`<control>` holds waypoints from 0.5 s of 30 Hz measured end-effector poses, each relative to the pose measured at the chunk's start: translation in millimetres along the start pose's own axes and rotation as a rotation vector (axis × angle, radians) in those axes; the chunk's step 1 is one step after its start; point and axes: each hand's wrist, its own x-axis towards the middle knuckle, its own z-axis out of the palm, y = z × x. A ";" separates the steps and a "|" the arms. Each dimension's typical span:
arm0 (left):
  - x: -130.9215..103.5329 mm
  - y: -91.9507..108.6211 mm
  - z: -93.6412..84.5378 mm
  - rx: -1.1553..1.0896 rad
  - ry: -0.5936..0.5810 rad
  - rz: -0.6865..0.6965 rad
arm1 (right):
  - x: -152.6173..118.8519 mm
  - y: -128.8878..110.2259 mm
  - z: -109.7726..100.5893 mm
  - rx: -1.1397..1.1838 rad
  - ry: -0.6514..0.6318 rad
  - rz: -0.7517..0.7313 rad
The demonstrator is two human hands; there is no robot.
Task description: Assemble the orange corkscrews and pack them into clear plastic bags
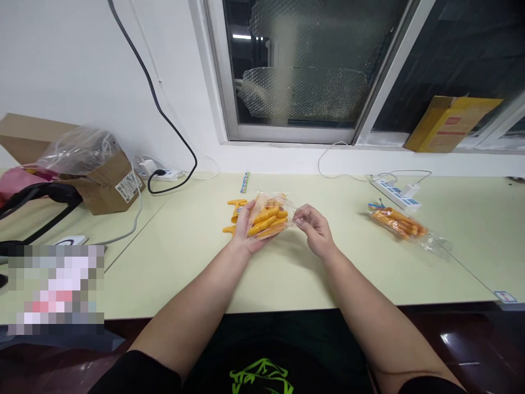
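Observation:
My left hand [246,230] is wrapped round a clear plastic bag [290,209] that has several orange-yellow, finger-shaped pieces [266,223] inside. At the bag's right end, the fingertips of my right hand [315,229] pinch the thin plastic. More orange-yellow pieces [229,230] show on the table just left of my left hand; my hand hides part of them. Behind the bag lies a narrow blue-green printed strip [245,183]. Off to the right, a second clear bag [397,223] of similar orange pieces rests on the table, apart from both hands.
A pale green table [283,279] runs along the wall. An open cardboard box [109,183] with plastic wrap stands at left, near a black cable [158,104]. A white power strip [396,194] lies at the back right. A yellow carton [451,123] leans against the window.

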 end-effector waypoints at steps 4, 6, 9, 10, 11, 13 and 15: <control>0.2 -4.5 7.8 0.049 0.050 0.025 | 3.5 2.3 -3.2 0.204 0.163 0.019; 1.1 -7.2 8.5 0.061 0.114 0.029 | 6.1 2.9 -5.6 0.339 0.260 0.091; 1.5 -9.4 7.1 0.067 0.163 0.027 | 10.5 4.4 -10.7 0.480 0.392 0.176; 1.3 -9.8 6.5 0.070 0.163 0.011 | 12.0 5.3 -12.7 0.502 0.430 0.189; 1.0 -10.4 6.0 0.081 0.157 -0.012 | 13.5 6.3 -14.7 0.513 0.465 0.199; 0.6 -12.4 5.1 0.139 0.148 -0.034 | 16.6 8.5 -18.7 0.517 0.511 0.216; 0.4 -15.6 4.4 0.254 0.168 0.019 | 19.4 10.2 -22.4 0.526 0.535 0.235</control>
